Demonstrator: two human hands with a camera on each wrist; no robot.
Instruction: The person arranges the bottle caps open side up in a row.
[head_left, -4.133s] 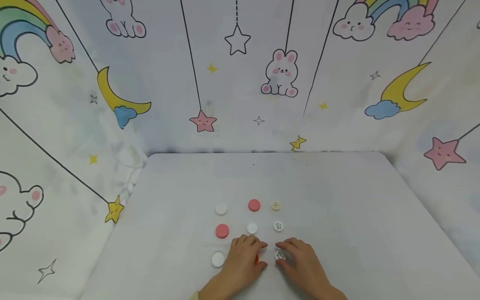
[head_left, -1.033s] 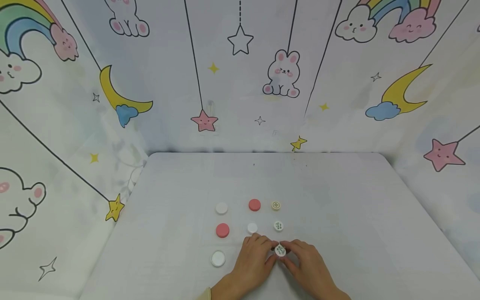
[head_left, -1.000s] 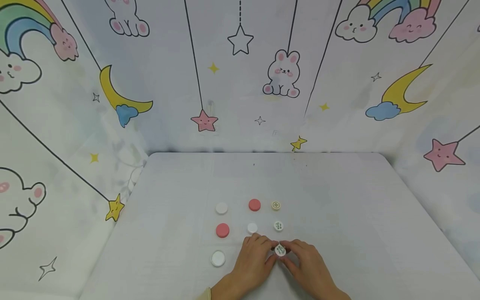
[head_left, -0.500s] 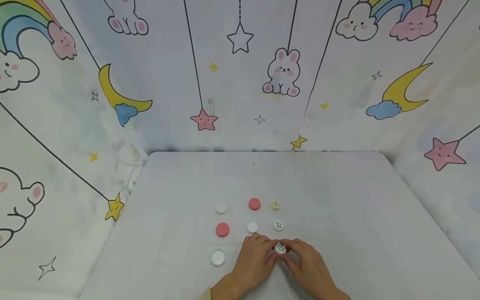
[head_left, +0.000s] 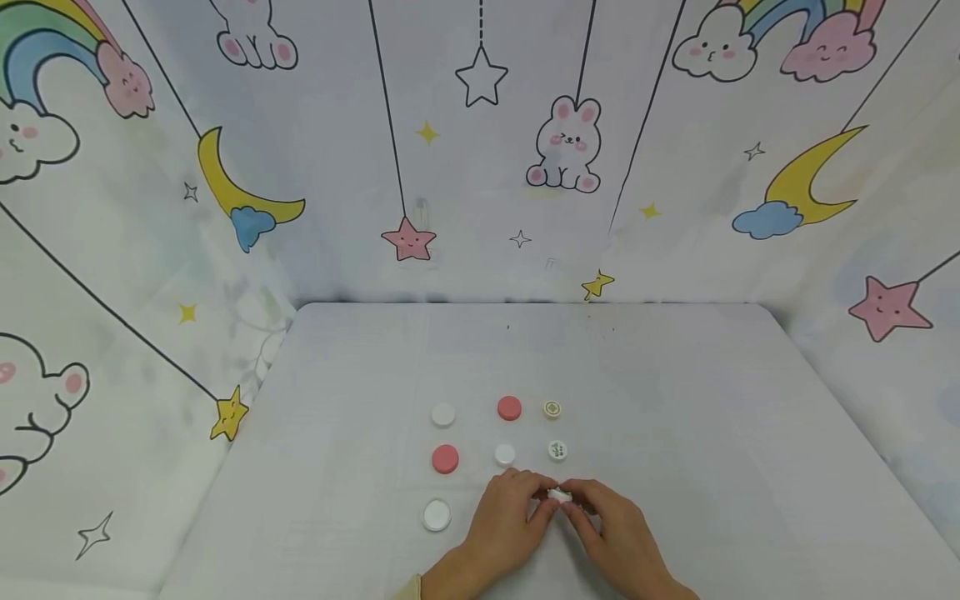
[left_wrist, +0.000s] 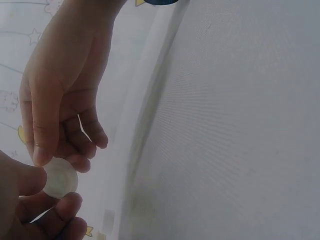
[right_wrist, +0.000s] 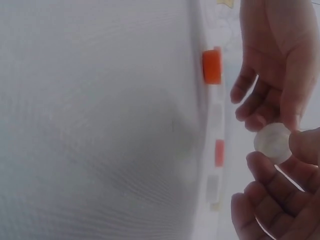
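My two hands meet around a small white bottle cap (head_left: 559,496), with dark marks at its upper edge in the head view. The left hand (head_left: 508,518) pinches its left side between thumb and fingers. From the right, the thumb and fingers of my right hand (head_left: 617,527) grip the same cap. Its pale round face shows between the fingertips in both wrist views. Just beyond the hands lie a white cap with a dark print (head_left: 557,451) and a plain white cap (head_left: 505,454). An orange cap (right_wrist: 212,67) appears in the right wrist view; the left hand hides it in the head view.
Further caps lie on the white table (head_left: 712,417): a white one (head_left: 437,515) left of the hands, a red one (head_left: 445,459), another white (head_left: 443,415), another red (head_left: 509,407) and a printed yellowish one (head_left: 552,409). A cartoon-printed backdrop (head_left: 337,167) stands around the table.
My left hand has moved right from over the orange cap to join the right hand. The printed cap is now held by both hands and has tilted, turning its marked face out of sight.
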